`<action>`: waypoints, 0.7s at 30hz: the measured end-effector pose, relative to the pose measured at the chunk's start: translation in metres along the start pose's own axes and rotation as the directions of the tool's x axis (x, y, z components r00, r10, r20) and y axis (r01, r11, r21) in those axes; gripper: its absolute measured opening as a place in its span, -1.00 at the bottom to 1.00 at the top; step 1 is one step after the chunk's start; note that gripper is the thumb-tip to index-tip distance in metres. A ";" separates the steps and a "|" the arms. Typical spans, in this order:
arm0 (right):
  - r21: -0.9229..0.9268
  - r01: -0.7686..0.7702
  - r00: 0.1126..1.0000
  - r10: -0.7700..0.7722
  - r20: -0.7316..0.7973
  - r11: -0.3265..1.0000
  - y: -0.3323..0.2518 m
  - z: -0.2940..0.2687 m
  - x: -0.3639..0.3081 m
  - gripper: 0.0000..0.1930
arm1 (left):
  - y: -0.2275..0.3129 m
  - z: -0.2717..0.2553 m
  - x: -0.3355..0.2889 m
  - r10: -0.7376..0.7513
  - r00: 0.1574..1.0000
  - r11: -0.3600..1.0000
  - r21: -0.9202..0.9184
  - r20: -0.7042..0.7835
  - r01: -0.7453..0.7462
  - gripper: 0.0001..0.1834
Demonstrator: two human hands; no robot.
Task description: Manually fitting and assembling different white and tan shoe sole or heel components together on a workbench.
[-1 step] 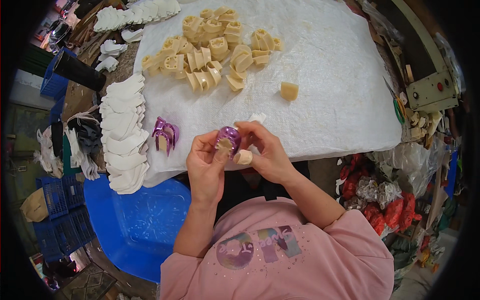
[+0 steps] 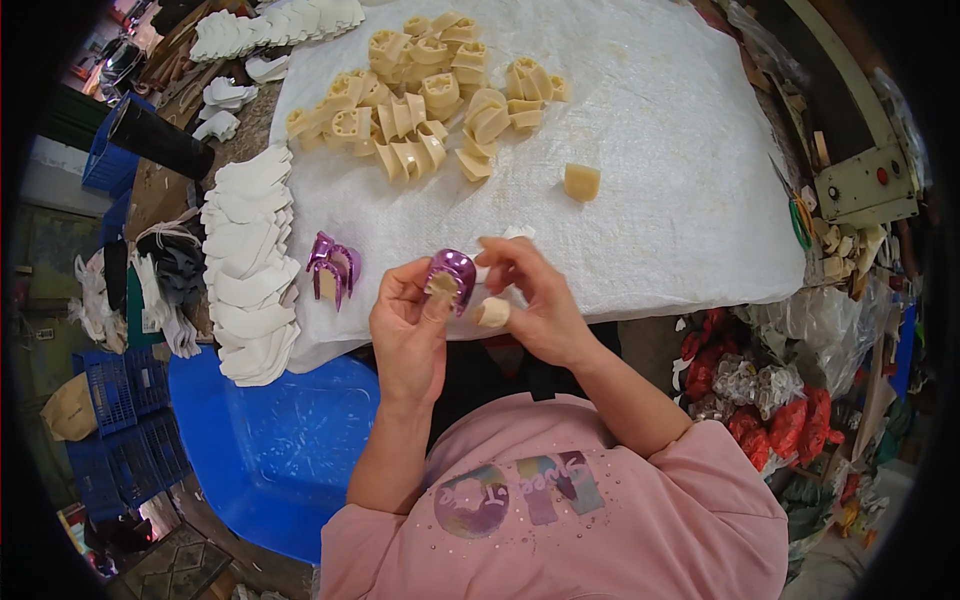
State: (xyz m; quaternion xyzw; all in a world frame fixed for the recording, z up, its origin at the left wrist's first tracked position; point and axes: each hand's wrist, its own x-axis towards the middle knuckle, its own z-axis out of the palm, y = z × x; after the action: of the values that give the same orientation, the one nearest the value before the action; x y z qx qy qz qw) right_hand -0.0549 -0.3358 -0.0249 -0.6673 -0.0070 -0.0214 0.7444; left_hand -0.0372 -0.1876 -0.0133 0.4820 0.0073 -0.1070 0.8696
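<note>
A shiny purple shoe heel (image 2: 455,270) with a beige underside is held in the fingers of my left hand (image 2: 408,335), near the table's front edge. Just to its right, my right hand (image 2: 540,310) has its fingers apart, slightly blurred; a pale wrap (image 2: 492,312) covers its thumb tip. Behind that hand lies a small white scrap (image 2: 519,232). Two purple heels (image 2: 333,268), close together, stand on the cloth to the left of my hands. One bare beige heel (image 2: 581,182) lies alone farther back, and a pile of beige heels (image 2: 425,95) sits at the far side.
Overlapping white cut pieces (image 2: 248,270) line the left of the white-covered table (image 2: 680,180). A blue plastic tub (image 2: 290,450) is below at left. Green-handled scissors (image 2: 798,218) and a machine box with a red button (image 2: 868,185) are at the right edge.
My right fingers have come off the purple heel and lifted slightly away from it. My left hand keeps hold of the heel, shifted a little to the left.
</note>
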 end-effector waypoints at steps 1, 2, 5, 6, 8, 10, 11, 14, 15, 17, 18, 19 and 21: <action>-0.199 0.169 0.982 -0.181 -0.044 0.965 0.002 -0.004 0.000 -0.50 | 0.003 -0.003 0.002 -0.021 0.999 0.994 -0.106 -0.043 0.017 -0.63; -0.332 0.187 0.977 -0.211 -0.040 0.925 -0.005 -0.011 0.002 -0.50 | 0.001 -0.009 0.006 0.005 0.998 0.998 -0.065 -0.059 -0.009 -0.64; -0.676 0.301 0.938 -0.336 0.083 0.673 0.003 -0.027 0.010 -0.54 | 0.001 -0.021 0.015 0.249 0.965 0.868 0.462 -0.080 -0.186 -0.70; -0.721 0.283 0.948 -0.296 0.113 0.633 0.005 -0.027 0.012 -0.57 | -0.001 -0.023 0.018 0.388 0.920 0.671 0.698 -0.043 -0.251 -0.73; -0.788 0.276 0.950 -0.284 0.134 0.551 0.004 -0.022 0.017 -0.61 | -0.003 -0.032 0.024 0.478 0.868 0.361 0.871 0.135 -0.334 -0.73; -0.844 0.270 0.950 -0.270 0.156 0.463 0.006 -0.018 0.021 -0.65 | -0.002 -0.034 0.026 0.495 0.804 0.002 0.925 0.330 -0.380 -0.72; -0.863 0.254 0.953 -0.267 0.145 0.437 0.010 -0.018 0.022 -0.69 | -0.001 -0.033 0.027 0.527 0.762 -0.143 0.923 0.376 -0.357 -0.70; -0.897 0.238 0.953 -0.266 0.143 0.371 0.013 -0.021 0.025 -0.77 | 0.005 -0.029 0.031 0.584 0.707 -0.304 0.915 0.400 -0.266 -0.67; -0.912 0.240 0.952 -0.266 0.154 0.332 0.014 -0.023 0.025 -0.81 | 0.008 -0.027 0.031 0.618 0.693 -0.320 0.924 0.371 -0.208 -0.65; -0.882 0.219 0.949 -0.300 0.093 0.417 0.018 -0.028 0.023 -0.82 | 0.014 -0.020 0.027 0.638 0.669 -0.316 0.922 0.380 -0.223 -0.65; -0.844 0.201 0.944 -0.328 0.031 0.498 0.019 -0.030 0.022 -0.82 | 0.013 -0.018 0.025 0.659 0.645 -0.310 0.921 0.388 -0.237 -0.65; -0.848 0.196 0.945 -0.327 0.028 0.493 0.017 -0.031 0.021 -0.82 | 0.009 -0.018 0.022 0.658 0.645 -0.304 0.921 0.387 -0.243 -0.65; -0.759 0.207 0.926 -0.374 -0.052 0.617 0.004 -0.029 0.018 -0.78 | 0.002 -0.016 0.013 0.485 0.774 0.108 0.851 0.406 -0.514 -0.67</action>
State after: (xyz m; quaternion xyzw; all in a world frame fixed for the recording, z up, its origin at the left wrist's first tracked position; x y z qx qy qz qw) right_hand -0.0368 -0.3642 -0.0309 -0.8952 -0.0295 -0.2118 0.3910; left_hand -0.0231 -0.1755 -0.0212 0.8618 -0.2291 0.2021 0.4049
